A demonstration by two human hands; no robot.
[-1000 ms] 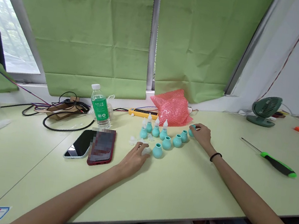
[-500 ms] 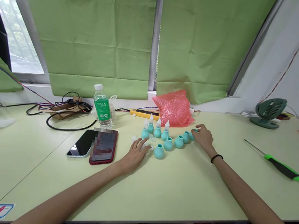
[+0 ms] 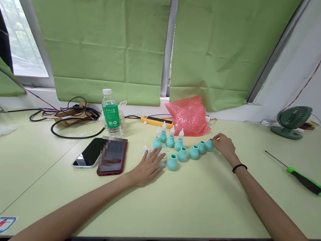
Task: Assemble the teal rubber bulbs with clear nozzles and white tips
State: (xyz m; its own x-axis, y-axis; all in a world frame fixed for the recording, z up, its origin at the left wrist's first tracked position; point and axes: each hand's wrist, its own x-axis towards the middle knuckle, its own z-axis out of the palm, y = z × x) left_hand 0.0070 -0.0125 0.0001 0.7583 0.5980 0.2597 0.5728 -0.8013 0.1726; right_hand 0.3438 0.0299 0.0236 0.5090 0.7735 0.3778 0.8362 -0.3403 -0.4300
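Right grip (image 3: 225, 147), rightmost teal pot (image 3: 209, 146) just beside

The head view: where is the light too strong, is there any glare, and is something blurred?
In the head view, the left window is washed out nearly to white; also in the head view, the pale-cased phone has a bright reflection on its dark screen, the red-cased phone is partly obscured by pixel blocks, and the left hand casts only a soft shadow.
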